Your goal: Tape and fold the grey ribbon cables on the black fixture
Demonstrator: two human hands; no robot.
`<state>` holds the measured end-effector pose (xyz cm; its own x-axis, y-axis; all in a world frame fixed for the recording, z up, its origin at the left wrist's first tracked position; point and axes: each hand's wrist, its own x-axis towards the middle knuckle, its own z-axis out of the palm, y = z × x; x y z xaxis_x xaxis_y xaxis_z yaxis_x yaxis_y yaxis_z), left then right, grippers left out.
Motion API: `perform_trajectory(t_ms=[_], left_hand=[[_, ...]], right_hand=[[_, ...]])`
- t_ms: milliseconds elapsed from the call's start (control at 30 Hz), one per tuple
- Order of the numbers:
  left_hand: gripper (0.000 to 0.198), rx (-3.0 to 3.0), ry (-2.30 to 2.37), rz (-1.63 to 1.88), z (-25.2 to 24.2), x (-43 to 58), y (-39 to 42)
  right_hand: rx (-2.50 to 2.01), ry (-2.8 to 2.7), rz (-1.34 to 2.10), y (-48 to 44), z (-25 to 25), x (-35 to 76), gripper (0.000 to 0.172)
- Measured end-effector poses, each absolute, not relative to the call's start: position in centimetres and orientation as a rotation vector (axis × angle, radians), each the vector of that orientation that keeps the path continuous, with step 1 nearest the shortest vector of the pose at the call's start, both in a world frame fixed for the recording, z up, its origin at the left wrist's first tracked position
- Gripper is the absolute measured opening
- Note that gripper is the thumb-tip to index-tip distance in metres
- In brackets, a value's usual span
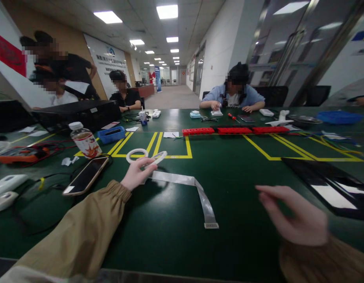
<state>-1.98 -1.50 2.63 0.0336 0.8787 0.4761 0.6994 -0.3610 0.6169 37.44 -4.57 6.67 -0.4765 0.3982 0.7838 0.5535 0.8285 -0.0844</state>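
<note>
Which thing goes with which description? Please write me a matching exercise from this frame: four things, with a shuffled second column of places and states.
Things:
1. ribbon cable
2. phone
3. bottle
4. tilted tape roll

Places and states:
A. standing left of the blue tray
B. held by the left hand
C. a pale grey strip with a bend
D. lying face up

Pairs: 1-C, 2-D, 3-A, 4-B.

left grip (137,173): pinched, arm (78,228) extended forward | right grip (305,218): blurred, fingers (273,191) loosely curled, pointing inward
</note>
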Motion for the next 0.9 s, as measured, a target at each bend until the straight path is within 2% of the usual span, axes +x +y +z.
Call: perform_trajectory(t_ms=[133,267,400,600,900], left_hand=[[0.023,2.387,1.326,1.229,3.4,1.3,-4.0],[0.024,2.485,1.155,1.088,3.3,3.0,-5.5],[0.027,2.362,1.111,0.961,3.2,3.5,-6.0],[0.029,2.217,1.027,0.958,3.5,3.8,-5.9],[0.018,2.164,1.214,0.936,3.3,4.1,-5.7]], right_hand=[[-0.504,-2.332,-0.34,-2.2,6.2,28.8,0.038],[-0.391,-2.358,-0.297,-0.4,4.5,24.4,0.023],[-0.338,-2.305,-0.141,0.7,2.6,24.9,0.017],[-0.358,-2.244,-0.138,0.9,1.9,25.5,0.013],[-0.377,-2.205,-0.216,0.3,2.2,25.2,0.011]])
